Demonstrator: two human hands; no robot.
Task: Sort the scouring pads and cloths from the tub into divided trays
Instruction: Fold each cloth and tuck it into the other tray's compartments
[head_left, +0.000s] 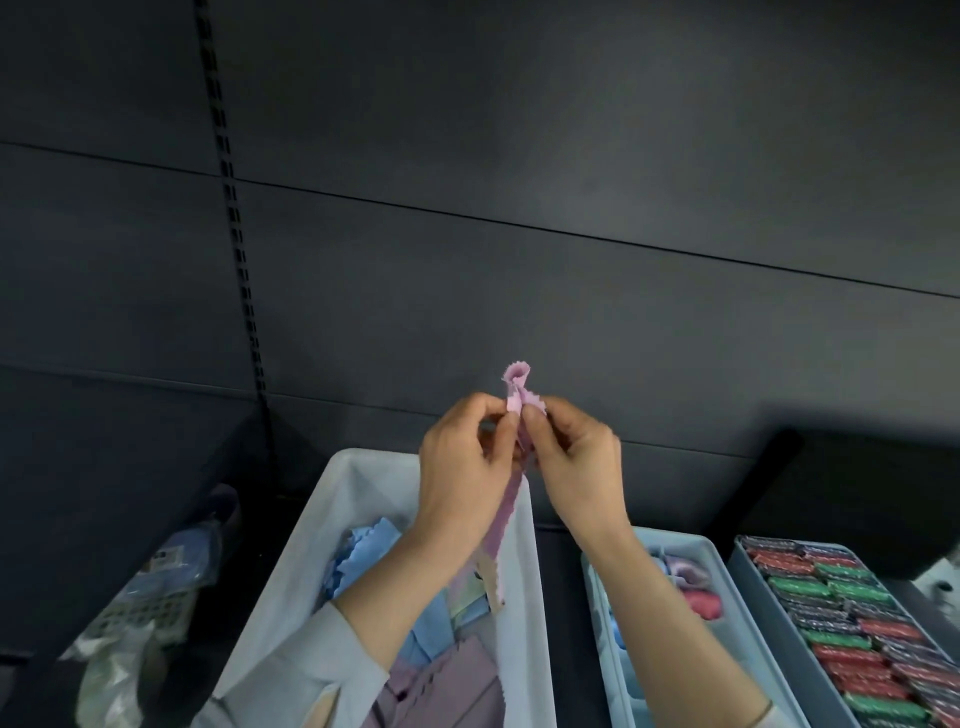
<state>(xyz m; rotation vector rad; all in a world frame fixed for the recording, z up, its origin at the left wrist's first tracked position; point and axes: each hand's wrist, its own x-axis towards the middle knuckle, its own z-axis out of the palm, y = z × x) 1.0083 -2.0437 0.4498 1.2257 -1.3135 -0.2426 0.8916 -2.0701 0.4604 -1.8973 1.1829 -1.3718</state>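
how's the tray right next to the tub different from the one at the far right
The near tray is pale blue and holds a few soft rolled cloths in lilac, pink and blue, with bare floor showing. The far tray looks greyer and is packed with rows of red, green and dark scouring pads. The right forearm crosses over the near tray; nothing covers the far tray. Both are long, shallow and lie side by side.

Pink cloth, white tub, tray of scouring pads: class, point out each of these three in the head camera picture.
pink cloth (517, 382): head view, on its curled top end above the fingers.
white tub (534, 561): head view, on its right wall.
tray of scouring pads (768, 605): head view, on its left wall.
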